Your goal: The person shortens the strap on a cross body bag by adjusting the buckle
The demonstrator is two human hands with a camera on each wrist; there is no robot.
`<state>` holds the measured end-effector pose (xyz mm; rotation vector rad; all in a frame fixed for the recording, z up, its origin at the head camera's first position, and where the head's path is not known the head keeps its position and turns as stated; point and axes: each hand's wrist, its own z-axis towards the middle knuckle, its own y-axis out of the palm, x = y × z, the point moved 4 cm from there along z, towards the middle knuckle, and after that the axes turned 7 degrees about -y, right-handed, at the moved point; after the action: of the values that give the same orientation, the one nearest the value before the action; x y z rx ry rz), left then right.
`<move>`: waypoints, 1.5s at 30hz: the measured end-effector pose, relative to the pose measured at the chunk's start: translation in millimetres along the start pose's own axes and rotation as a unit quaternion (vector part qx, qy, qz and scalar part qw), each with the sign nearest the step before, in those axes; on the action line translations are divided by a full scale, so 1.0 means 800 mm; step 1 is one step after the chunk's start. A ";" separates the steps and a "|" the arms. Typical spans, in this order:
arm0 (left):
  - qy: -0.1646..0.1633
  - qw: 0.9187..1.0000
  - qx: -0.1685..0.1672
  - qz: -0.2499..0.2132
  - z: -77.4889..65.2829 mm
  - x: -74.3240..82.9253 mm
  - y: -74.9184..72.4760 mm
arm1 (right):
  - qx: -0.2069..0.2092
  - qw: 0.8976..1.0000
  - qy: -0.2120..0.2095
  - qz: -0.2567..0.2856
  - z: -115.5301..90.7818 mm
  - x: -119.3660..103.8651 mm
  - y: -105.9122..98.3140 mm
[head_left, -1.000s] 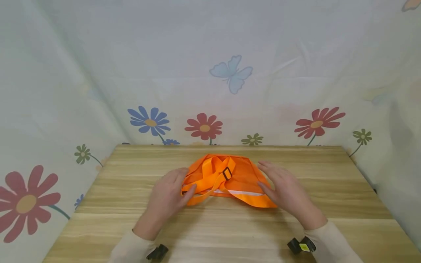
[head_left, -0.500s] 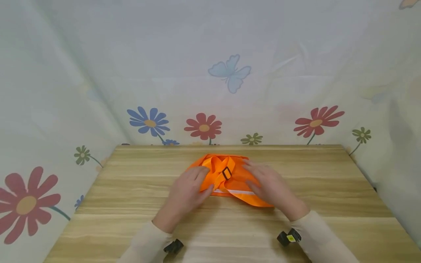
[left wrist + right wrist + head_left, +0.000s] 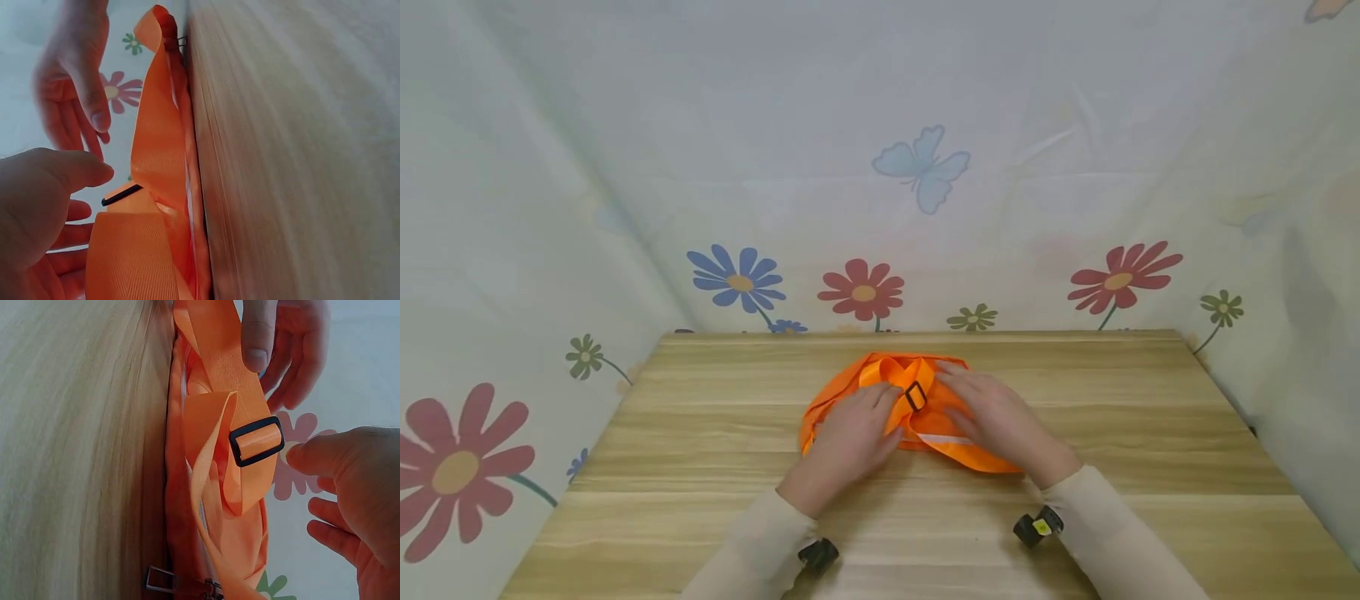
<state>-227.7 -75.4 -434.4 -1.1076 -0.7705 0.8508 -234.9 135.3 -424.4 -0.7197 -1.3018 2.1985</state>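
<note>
An orange fabric bag [image 3: 831, 393] lies flat on the wooden table, a pale zip line along its near side. Loops of orange strap [image 3: 134, 253] are gathered on top, with a black slider buckle [image 3: 915, 397] near the middle. My left hand [image 3: 856, 435] is over the left half of the bag, its fingers loosely bent beside the strap and covering part of it. Over the right half is my right hand [image 3: 1000, 419], fingers spread and relaxed. In the right wrist view, the right thumb [image 3: 312, 453] is close to the buckle; nothing shows pinched in either hand.
The wooden table [image 3: 700, 433] extends around the bag on all sides. Behind it hangs a pale cloth backdrop [image 3: 775, 150] printed with flowers and a butterfly. A metal zip pull [image 3: 161, 579] sticks out at the bag's edge.
Both hands have moved inward over the bag, the left to the right and the right to the left. Strap that lay along the bag's left end no longer shows there.
</note>
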 end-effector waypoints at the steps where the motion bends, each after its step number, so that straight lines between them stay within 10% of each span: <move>1: -0.001 1.000 -0.008 -0.003 0.002 0.000 0.002 | -0.001 1.000 0.001 0.004 0.001 0.000 0.002; 12: -0.020 0.997 -0.066 -0.029 0.017 -0.003 0.013 | -0.013 0.998 0.025 0.050 0.009 0.000 0.014; 27: -0.032 0.990 -0.051 -0.131 0.013 -0.011 0.011 | -0.027 0.996 0.035 0.077 0.010 -0.004 0.025; 36: 0.014 0.970 -0.024 -0.241 0.003 -0.015 -0.021 | 0.010 0.997 -0.009 0.072 0.007 -0.012 0.009; 45: 0.053 0.947 -0.075 -0.308 -0.006 -0.017 -0.044 | 0.014 0.992 -0.092 0.089 0.004 -0.022 -0.006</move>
<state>-223.1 -96.8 -403.2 -0.9515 -1.0274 0.2036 -222.9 123.9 -415.8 -0.6559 -1.3362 2.4725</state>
